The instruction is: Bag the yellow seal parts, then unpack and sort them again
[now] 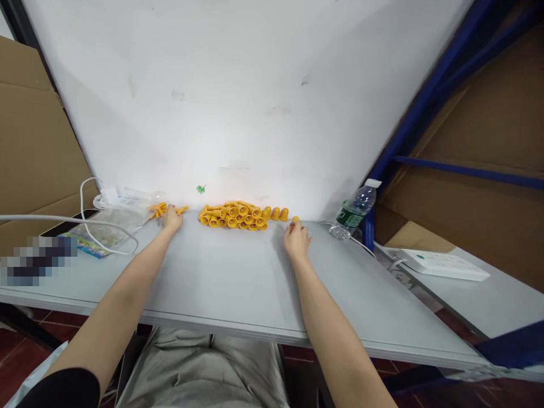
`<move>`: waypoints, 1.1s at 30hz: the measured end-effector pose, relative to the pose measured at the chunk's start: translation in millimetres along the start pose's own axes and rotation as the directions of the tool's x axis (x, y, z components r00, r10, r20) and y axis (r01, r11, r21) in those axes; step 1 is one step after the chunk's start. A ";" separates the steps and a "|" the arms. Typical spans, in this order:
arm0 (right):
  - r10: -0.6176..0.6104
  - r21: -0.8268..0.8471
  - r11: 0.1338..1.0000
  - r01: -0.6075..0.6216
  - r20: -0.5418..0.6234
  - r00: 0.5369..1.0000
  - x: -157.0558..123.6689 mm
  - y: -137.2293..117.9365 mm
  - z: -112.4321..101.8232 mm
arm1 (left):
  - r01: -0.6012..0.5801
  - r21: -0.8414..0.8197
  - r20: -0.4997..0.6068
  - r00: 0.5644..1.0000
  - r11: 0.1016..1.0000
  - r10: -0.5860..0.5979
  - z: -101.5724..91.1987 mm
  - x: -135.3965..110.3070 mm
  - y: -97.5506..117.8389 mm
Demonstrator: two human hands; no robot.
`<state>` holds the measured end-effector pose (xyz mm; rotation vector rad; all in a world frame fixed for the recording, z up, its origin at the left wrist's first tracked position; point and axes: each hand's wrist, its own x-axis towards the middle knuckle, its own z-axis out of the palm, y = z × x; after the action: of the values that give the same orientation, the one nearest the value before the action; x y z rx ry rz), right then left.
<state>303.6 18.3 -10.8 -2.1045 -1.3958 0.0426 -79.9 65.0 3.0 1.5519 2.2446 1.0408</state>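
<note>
A heap of several small yellow cap-shaped parts (234,216) lies at the far edge of the grey table (238,283), against the white wall. My left hand (172,219) reaches far out to a smaller bunch of thin yellow pieces (158,209) left of the heap, its fingers curled on them. My right hand (297,238) rests on the table right of the heap, fingertips pinched at a single yellow cap (295,219). Two more caps (279,214) stand in a row between that hand and the heap.
A clear plastic bag (114,218) and a white cable (89,224) lie at the far left, beside a phone (68,224). A water bottle (355,208) lies at the right. A white power strip (442,264) sits on the neighbouring table. Cardboard stands on both sides.
</note>
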 end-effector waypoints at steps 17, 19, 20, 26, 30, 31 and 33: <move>-0.493 0.470 0.744 0.474 -0.093 0.865 -14.3 -35.3 3.8 | 0.351 -0.897 0.347 0.936 0.270 -0.065 9.2 -68.1 42.3; -0.596 0.575 0.603 0.553 -0.138 0.791 -15.2 -38.8 10.8 | 0.388 -0.901 0.383 0.921 0.195 -0.063 10.9 -72.1 44.8; -0.636 0.615 0.536 0.578 -0.157 0.756 -16.1 -40.7 14.3 | 0.404 -0.901 0.399 0.915 0.155 -0.064 11.5 -73.5 46.1; -0.720 0.697 0.425 0.577 -0.126 0.683 -26.9 -50.0 22.5 | 0.453 -0.890 0.452 0.891 0.046 -0.038 14.6 -76.5 49.1; -0.720 0.705 0.442 0.555 -0.090 0.688 -31.7 -52.7 20.6 | 0.459 -0.887 0.458 0.889 0.048 -0.018 16.6 -76.9 47.6; -0.719 0.707 0.442 0.552 -0.088 0.689 -32.3 -53.1 20.4 | 0.460 -0.886 0.460 0.888 0.048 -0.015 16.9 -77.0 47.3; -0.719 0.712 0.439 0.547 -0.087 0.690 -32.9 -53.7 20.5 | 0.457 -0.888 0.457 0.890 0.045 -0.015 17.5 -77.1 46.8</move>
<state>237.6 14.0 -10.4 -0.8585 -1.8665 0.4525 -4.1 13.2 5.2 0.5255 0.8534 1.5100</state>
